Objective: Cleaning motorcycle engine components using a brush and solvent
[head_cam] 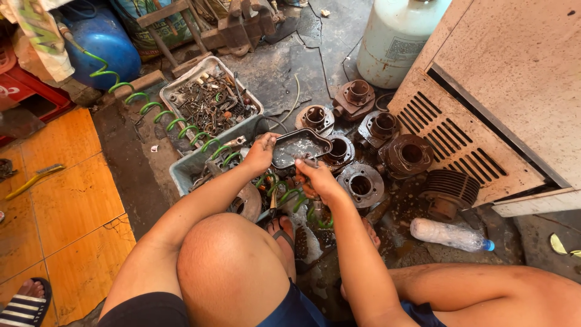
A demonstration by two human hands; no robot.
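Note:
I squat on a greasy floor. My left hand (261,152) grips the left rim of a dark, oily metal cover (301,145), shaped like a shallow tray. My right hand (316,178) holds its near edge, with a small tool or part pinched against it. Just beyond the cover, several rusty engine cylinders (363,181) lie on the floor. A green coiled air hose (181,128) runs from the upper left under my forearms to my feet.
A grey tray of bolts and scrap (212,100) stands at upper left. A white gas cylinder (396,39) and a beige vented cabinet (484,109) stand to the right. A plastic bottle (451,235) lies near my right leg. Orange tiles (66,200) lie at left.

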